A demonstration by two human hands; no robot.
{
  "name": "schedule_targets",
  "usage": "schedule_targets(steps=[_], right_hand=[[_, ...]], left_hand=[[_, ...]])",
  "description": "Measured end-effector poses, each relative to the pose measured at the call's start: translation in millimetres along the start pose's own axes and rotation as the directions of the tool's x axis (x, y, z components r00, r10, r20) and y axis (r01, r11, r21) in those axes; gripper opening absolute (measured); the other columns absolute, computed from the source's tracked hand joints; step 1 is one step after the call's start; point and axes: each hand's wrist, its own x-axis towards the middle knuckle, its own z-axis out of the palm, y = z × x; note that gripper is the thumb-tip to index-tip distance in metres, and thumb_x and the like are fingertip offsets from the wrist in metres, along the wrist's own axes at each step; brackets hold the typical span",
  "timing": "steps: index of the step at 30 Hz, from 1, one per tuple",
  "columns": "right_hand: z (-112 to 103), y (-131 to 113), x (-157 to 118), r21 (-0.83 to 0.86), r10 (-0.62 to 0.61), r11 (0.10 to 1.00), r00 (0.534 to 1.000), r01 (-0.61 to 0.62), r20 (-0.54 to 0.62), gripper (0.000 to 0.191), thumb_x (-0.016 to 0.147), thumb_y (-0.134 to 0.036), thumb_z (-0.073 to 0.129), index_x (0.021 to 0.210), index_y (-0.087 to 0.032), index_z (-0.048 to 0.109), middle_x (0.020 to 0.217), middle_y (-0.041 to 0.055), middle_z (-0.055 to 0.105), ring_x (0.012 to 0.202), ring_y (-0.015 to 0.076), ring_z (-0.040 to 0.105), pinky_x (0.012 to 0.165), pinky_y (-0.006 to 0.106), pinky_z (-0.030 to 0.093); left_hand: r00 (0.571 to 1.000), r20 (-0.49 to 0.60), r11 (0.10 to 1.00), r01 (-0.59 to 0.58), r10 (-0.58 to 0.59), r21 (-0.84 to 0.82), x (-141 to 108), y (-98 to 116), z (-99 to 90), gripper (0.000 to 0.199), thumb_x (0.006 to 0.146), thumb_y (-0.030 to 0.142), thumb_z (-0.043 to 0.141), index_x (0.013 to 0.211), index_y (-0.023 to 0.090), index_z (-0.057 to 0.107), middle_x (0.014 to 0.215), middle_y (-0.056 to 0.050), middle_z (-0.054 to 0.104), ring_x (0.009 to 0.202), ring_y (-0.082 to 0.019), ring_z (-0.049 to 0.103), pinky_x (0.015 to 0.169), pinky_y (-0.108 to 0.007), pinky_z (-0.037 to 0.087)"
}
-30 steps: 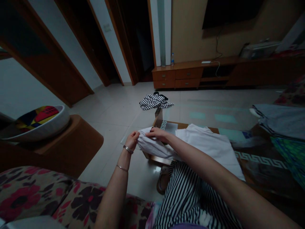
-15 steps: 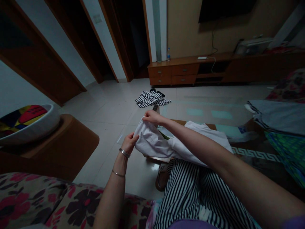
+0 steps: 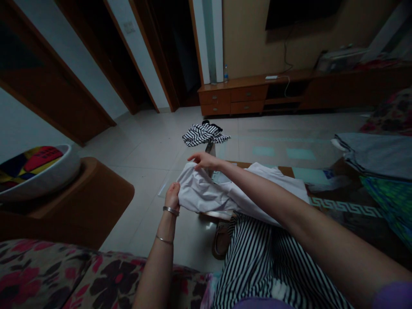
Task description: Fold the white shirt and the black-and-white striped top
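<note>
The left hand (image 3: 172,197) is closed on a gathered fold of one white garment (image 3: 206,193), and the rest of the garment is spread over the near edge of a glass-topped table (image 3: 346,207). The right hand (image 3: 204,161) is held open with the fingers spread, just at the garment's upper edge; whether it touches the cloth cannot be told. Two metal bangles (image 3: 170,210) are worn on the left forearm. Black-and-white striped cloth (image 3: 257,266) is laid over the person's lap, and one shoe (image 3: 221,240) is seen on the floor just beyond it. One crumpled striped garment (image 3: 204,134) is lying on the tiled floor (image 3: 144,154) past the table. One grey cloth (image 3: 376,154) and one green patterned cloth (image 3: 389,206) are placed at the right. One white bowl (image 3: 38,174) is set on a wooden stool (image 3: 80,201) at the left, beside a floral sofa (image 3: 106,274). One bottle (image 3: 225,74) is stood on a wooden cabinet (image 3: 247,94) with four drawers.
</note>
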Motion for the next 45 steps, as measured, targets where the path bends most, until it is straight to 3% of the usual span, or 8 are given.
schedule_targets(steps=[6, 12, 19, 25, 29, 33, 41, 45], right_hand=[[7, 42, -17, -0.068, 0.172, 0.984, 0.975, -0.164, 0.138, 0.023, 0.084, -0.025, 0.057, 0.1, -0.009, 0.065, 0.071, 0.0018, 0.062, 0.063, 0.0094, 0.055, 0.058, 0.019, 0.044], [8, 56, -36, -0.385, 0.137, 0.922, 0.971, -0.053, 0.195, 0.031, 0.07, -0.017, 0.069, 0.101, -0.014, 0.068, 0.079, 0.0012, 0.067, 0.071, 0.0134, 0.059, 0.062, 0.02, 0.042], [47, 36, -83, -0.779, -0.037, 0.603, 0.97, -0.17, -0.24, 0.025, 0.089, -0.013, 0.044, 0.097, -0.013, 0.068, 0.099, 0.0154, 0.066, 0.094, 0.0244, 0.058, 0.078, 0.031, 0.041], [57, 35, -165, -0.851, -0.097, 0.453, 0.935, -0.264, -0.341, 0.019, 0.091, -0.017, 0.046, 0.09, -0.016, 0.065, 0.099, 0.0136, 0.063, 0.098, 0.0259, 0.053, 0.082, 0.035, 0.039], [47, 73, -199, -0.793, -0.074, 0.546, 0.928, -0.269, -0.366, 0.027, 0.088, -0.026, 0.056, 0.113, -0.017, 0.06, 0.115, 0.0125, 0.06, 0.109, 0.0247, 0.05, 0.09, 0.036, 0.039], [46, 96, -207, -0.746, -0.1, 0.63, 0.931, -0.213, -0.35, 0.047, 0.084, -0.034, 0.063, 0.127, -0.018, 0.052, 0.127, 0.0119, 0.054, 0.116, 0.0249, 0.047, 0.093, 0.036, 0.039], [61, 84, -196, -0.702, -0.086, 0.644, 0.882, -0.305, -0.463, 0.026, 0.083, -0.029, 0.063, 0.107, -0.02, 0.063, 0.112, 0.0114, 0.06, 0.109, 0.0248, 0.05, 0.088, 0.036, 0.04], [58, 96, -192, -0.529, -0.093, 0.799, 0.809, -0.287, -0.58, 0.017, 0.088, -0.025, 0.053, 0.099, -0.019, 0.064, 0.101, 0.0091, 0.065, 0.098, 0.0218, 0.055, 0.084, 0.032, 0.041]], left_hand=[[0.996, -0.082, 0.994, 0.051, -0.043, 0.092, 11, -24, -23.5, 0.048, 0.055, 0.056, 0.073, 0.068, 0.017, 0.05, 0.056, 0.006, 0.05, 0.054, -0.009, 0.046, 0.052, -0.021, 0.036], [0.99, -0.122, 0.985, 0.093, -0.075, 0.143, 12, -32, -34.3, 0.048, 0.053, 0.057, 0.072, 0.07, 0.016, 0.053, 0.059, 0.004, 0.052, 0.055, -0.01, 0.047, 0.05, -0.02, 0.035], [0.982, -0.165, 0.979, 0.122, -0.095, 0.164, 14, -31, -36.9, 0.035, 0.059, 0.044, 0.073, 0.065, 0.015, 0.055, 0.053, 0.005, 0.052, 0.05, -0.008, 0.044, 0.045, -0.019, 0.033], [0.952, 0.099, 0.956, 0.293, -0.29, -0.016, 3, 3, -31.5, 0.024, 0.075, 0.034, 0.066, 0.088, 0.013, 0.066, 0.079, -0.011, 0.071, 0.075, -0.021, 0.067, 0.065, -0.031, 0.054], [0.896, 0.289, 0.872, 0.413, -0.337, -0.263, 0, 39, -9.2, 0.023, 0.084, 0.019, 0.054, 0.103, 0.01, 0.062, 0.088, -0.01, 0.073, 0.085, -0.02, 0.07, 0.084, -0.031, 0.055], [0.878, 0.336, 0.819, 0.452, -0.339, -0.353, 0, 65, 28.0, 0.023, 0.086, 0.013, 0.048, 0.102, 0.008, 0.062, 0.08, -0.008, 0.074, 0.079, -0.019, 0.071, 0.087, -0.03, 0.055], [0.856, 0.396, 0.83, 0.464, -0.332, -0.308, -12, 81, 64.1, 0.027, 0.087, 0.022, 0.05, 0.103, 0.007, 0.065, 0.072, -0.008, 0.073, 0.073, -0.021, 0.072, 0.085, -0.033, 0.056], [0.865, 0.388, 0.845, 0.444, -0.318, -0.298, -18, 84, 70.0, 0.026, 0.085, 0.022, 0.052, 0.101, 0.007, 0.065, 0.072, -0.008, 0.073, 0.071, -0.02, 0.071, 0.085, -0.032, 0.056]])
